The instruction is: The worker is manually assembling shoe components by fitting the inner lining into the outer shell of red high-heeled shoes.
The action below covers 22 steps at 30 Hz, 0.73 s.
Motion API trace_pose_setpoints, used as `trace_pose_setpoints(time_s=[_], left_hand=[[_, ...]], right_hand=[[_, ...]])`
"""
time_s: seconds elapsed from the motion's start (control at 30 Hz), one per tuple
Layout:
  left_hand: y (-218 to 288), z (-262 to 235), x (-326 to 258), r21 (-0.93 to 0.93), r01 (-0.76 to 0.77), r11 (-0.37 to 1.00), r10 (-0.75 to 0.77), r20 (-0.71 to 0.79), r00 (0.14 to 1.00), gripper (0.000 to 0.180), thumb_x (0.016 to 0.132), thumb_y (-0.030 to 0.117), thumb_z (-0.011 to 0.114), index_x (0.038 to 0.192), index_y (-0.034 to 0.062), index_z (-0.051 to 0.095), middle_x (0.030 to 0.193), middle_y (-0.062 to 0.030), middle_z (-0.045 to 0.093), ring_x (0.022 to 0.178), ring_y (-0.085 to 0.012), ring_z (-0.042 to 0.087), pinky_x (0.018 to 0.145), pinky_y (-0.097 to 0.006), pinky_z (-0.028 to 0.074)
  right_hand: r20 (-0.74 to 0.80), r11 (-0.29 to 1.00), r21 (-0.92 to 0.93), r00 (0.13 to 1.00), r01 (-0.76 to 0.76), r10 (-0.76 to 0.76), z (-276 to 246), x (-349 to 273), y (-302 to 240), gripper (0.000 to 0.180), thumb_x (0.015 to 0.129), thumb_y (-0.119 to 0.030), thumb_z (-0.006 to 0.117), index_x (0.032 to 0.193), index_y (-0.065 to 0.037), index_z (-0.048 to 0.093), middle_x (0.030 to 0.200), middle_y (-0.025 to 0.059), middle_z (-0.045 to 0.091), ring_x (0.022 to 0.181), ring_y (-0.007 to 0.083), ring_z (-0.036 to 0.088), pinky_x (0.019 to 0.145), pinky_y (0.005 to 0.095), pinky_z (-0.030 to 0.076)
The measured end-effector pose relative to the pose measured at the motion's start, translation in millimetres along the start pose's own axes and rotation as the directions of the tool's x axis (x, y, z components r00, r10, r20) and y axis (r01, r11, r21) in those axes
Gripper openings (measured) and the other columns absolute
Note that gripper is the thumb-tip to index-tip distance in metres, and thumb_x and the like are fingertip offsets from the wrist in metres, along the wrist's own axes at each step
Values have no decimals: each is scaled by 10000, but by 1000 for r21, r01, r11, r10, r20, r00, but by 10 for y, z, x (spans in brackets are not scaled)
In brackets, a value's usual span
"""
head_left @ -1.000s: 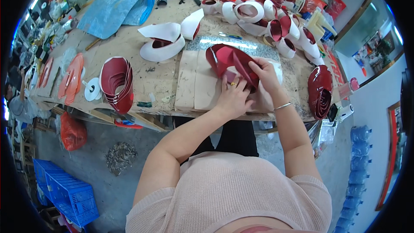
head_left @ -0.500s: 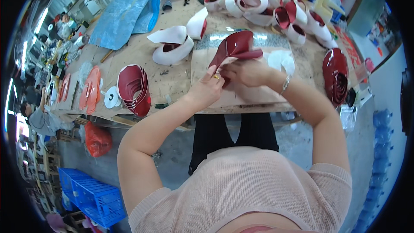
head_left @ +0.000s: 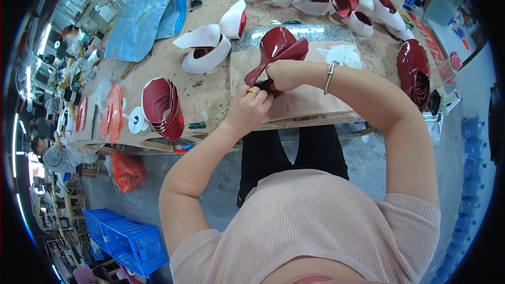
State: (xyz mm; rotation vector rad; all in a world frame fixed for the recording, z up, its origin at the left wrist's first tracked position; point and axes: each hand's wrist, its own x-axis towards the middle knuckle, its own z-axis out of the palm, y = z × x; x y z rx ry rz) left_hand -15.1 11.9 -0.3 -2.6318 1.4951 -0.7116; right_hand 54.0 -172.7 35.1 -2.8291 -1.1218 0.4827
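A glossy dark red shoe upper (head_left: 279,44) is between my hands over the middle of the worktable. My left hand (head_left: 250,106), with a ring on one finger, pinches its near left edge. Fingers curled, my right hand (head_left: 286,75) grips the upper at its folded near side, a bracelet on the wrist. The fingertips of both hands are partly hidden by the red material. Beneath lies a beige sheet (head_left: 300,106) over a speckled stone slab (head_left: 331,33). A crumpled white piece (head_left: 341,55) rests just beyond my right wrist.
White-lined red uppers (head_left: 206,58) stand left of the slab, with several more (head_left: 315,0) at the back. Nested red pieces (head_left: 162,108) sit left, others (head_left: 414,73) right. A blue plastic sheet (head_left: 139,21) covers the back left. Blue crates (head_left: 126,239) stand on the floor.
The shoe upper has tipped lower toward the table. My right hand has turned and closed in beside my left, its wrist shifting toward me less than its elbow swings outward.
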Motion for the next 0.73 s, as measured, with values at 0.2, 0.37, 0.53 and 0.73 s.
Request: trace_pose_setpoints(time_s=[0.2,0.37,0.53,0.73], left_hand=[[413,-20,-35,-29,231,973,-231,0,973,580,765,400,649,1172,-6,572,1074,-84,522,1054,-208,482,906,-379,325],[782,218,87,10,421,907,-421,-22,907,894,669,619,662,1230,-60,508,1155,-129,475,1131,-246,419,941,-410,300],[701,243,51,-13,402,916,-402,-47,915,935,604,664,676,1202,-39,527,1082,-91,488,1067,-221,431,927,-401,302],[643,227,76,-46,352,935,-354,-72,932,905,599,663,686,1182,-13,539,1015,-62,474,1010,-201,430,890,-387,315]], right_hand=[[-73,997,27,995,-72,74,28,-105,-57,202,753,-128,588,748,52,677,760,232,653,759,366,656,711,430,524],[-78,995,62,994,-74,79,130,-45,81,268,728,-226,618,769,30,688,798,214,665,727,343,659,659,423,527],[157,975,218,984,49,-85,-278,-290,137,308,738,-180,673,980,12,665,836,207,659,788,336,640,719,389,495],[-15,949,315,1000,-2,8,-136,-438,219,353,702,-169,711,1014,-11,663,869,184,673,808,300,651,738,372,501]])
